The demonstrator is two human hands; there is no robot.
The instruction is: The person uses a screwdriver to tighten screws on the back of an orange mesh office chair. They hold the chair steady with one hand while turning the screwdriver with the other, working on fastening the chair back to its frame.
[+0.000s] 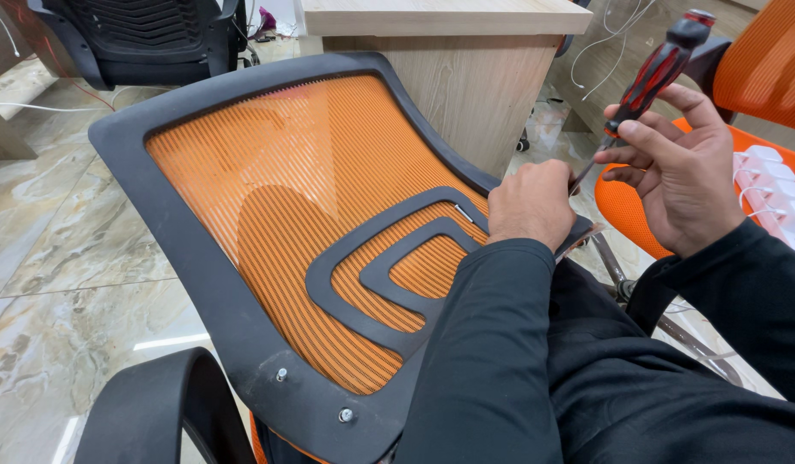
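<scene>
Screwdriver [658, 70] at chair backrest [286, 198] edge.
Right hand [681, 172] fingers clamped on the red-black handle (tip hidden); left hand [531, 204] fisted on the backrest rim, just beside the tip.

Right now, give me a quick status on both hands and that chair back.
Left hand fisted on the chair back edge. Right hand gripping the red-black screwdriver, tip down beside it. Nothing blocking.

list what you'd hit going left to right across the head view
black armrest → orange mesh chair back → left hand on the back's edge → right hand holding a red-and-black screwdriver → white power strip
</scene>
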